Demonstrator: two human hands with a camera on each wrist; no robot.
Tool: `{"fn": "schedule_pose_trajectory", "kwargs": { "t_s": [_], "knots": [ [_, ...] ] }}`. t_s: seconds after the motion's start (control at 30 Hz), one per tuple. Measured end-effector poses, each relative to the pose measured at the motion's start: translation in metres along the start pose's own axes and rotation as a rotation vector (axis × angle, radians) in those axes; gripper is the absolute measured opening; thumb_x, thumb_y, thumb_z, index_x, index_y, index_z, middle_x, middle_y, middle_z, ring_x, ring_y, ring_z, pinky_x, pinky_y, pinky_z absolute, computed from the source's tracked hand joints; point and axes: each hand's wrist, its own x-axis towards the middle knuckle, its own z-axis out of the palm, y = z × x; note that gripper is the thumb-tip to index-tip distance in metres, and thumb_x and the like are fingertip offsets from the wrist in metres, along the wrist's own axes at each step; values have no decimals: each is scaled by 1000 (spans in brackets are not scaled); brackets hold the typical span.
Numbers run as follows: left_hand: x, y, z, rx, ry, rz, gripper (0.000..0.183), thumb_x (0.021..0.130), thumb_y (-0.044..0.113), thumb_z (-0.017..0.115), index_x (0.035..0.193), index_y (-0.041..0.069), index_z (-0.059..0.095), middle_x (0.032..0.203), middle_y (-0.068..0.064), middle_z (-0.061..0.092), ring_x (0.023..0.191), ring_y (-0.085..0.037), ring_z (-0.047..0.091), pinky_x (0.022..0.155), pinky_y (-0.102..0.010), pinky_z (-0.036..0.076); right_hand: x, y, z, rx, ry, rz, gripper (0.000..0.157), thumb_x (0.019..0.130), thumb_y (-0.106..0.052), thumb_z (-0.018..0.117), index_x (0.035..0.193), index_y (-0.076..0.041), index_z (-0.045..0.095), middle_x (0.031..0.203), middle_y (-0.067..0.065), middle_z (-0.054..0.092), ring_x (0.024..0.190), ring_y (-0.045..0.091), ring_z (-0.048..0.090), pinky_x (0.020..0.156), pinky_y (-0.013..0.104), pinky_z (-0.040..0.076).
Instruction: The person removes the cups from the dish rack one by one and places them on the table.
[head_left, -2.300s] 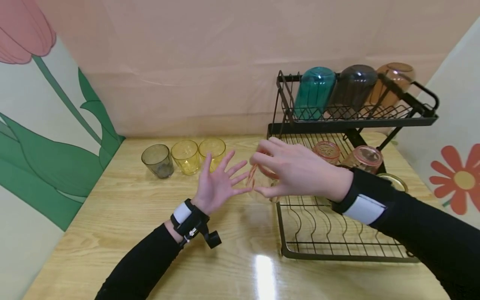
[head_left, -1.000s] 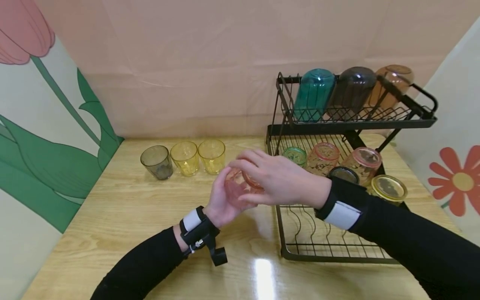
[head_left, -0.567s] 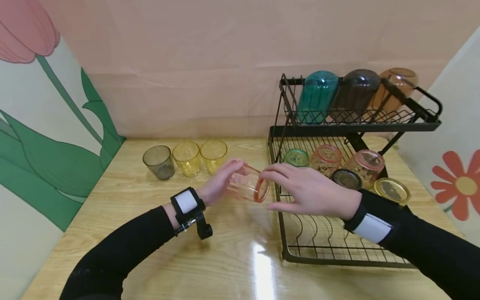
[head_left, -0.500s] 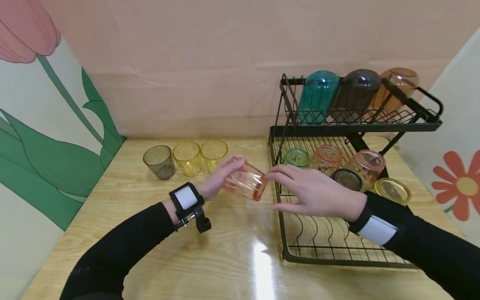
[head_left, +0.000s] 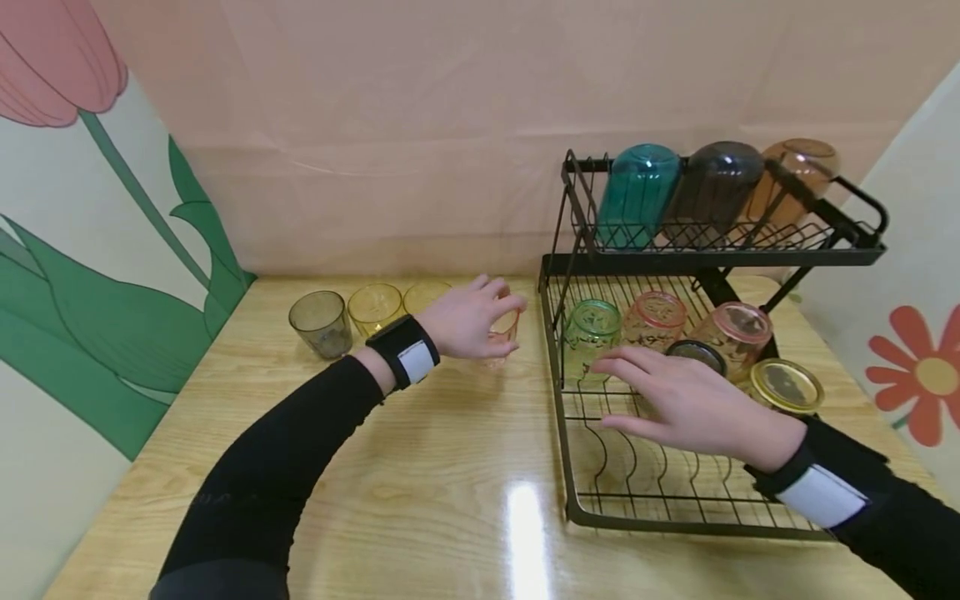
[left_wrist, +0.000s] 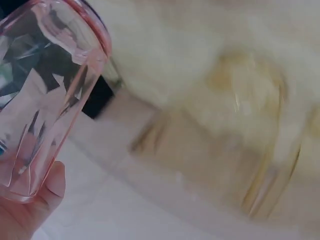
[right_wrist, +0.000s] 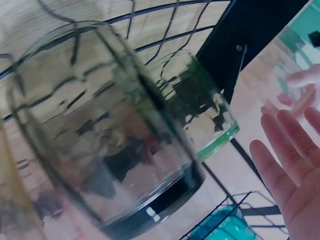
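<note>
My left hand (head_left: pixel 468 323) holds a pink glass (left_wrist: pixel 50 105) low over the table, just right of the yellow glasses. Most of this glass is behind the fingers in the head view; whether it touches the table I cannot tell. Over the lower tier of the black rack, my right hand (head_left: pixel 686 408) has its fingers extended and holds nothing. Nearest to it are an upside-down green glass (head_left: pixel 591 333) and a dark grey glass (right_wrist: pixel 110 145). A yellow glass (head_left: pixel 375 312), a second yellow glass (head_left: pixel 423 296) and a grey glass (head_left: pixel 321 323) stand in a row at the left.
Teal (head_left: pixel 639 196), dark (head_left: pixel 715 187) and amber glasses (head_left: pixel 797 179) lean upside down on the rack's upper tier. Pink glasses (head_left: pixel 654 321) and a gold-rimmed glass (head_left: pixel 786 385) share the lower tier (head_left: pixel 675 525). A pink wall stands behind the table.
The pink glass passed from the right hand to the left, which turned it and carried it toward the yellow glasses. My right hand let go and drew back right over the rack.
</note>
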Motion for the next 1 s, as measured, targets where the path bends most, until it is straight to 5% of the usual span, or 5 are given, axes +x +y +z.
{"fn": "schedule_pose_trajectory", "kwargs": {
  "t_s": [0.13, 0.27, 0.47, 0.73, 1.0],
  "knots": [
    [17, -7, 3, 129, -60, -25, 56, 83, 56, 48, 129, 23, 44, 112, -4, 45, 100, -21, 42, 62, -29, 44, -6, 4, -4, -17, 25, 5, 56, 82, -50, 58, 126, -19, 47, 116, -4, 50, 91, 10, 53, 70, 34, 47],
    [32, -13, 9, 128, -122, -123, 61, 84, 56, 47, 135, 22, 38, 120, -7, 43, 104, -23, 42, 68, -33, 45, -7, 7, -6, -12, 52, 1, 57, 82, -48, 60, 129, -20, 44, 117, -6, 48, 95, 9, 52, 73, 36, 46],
    [45, -20, 24, 141, -120, -215, 60, 85, 57, 44, 135, 24, 35, 119, -7, 41, 103, -24, 40, 66, -35, 46, -4, 7, -4, -15, 55, -11, 59, 82, -48, 59, 130, -19, 43, 117, -5, 49, 95, 10, 52, 74, 36, 47],
    [49, -24, 46, 165, -151, -268, 58, 86, 59, 43, 133, 25, 35, 126, -7, 40, 108, -25, 41, 70, -34, 46, -5, 6, -5, -19, 53, -9, 59, 82, -49, 59, 131, -19, 43, 118, -5, 49, 94, 9, 52, 75, 35, 46],
    [44, -29, 54, 108, -182, -277, 62, 86, 58, 43, 137, 24, 32, 128, -10, 39, 113, -27, 38, 79, -35, 43, -7, 6, -5, -29, 42, -11, 59, 82, -50, 58, 129, -15, 45, 120, -3, 49, 95, 10, 51, 76, 35, 46]
  ]
}}
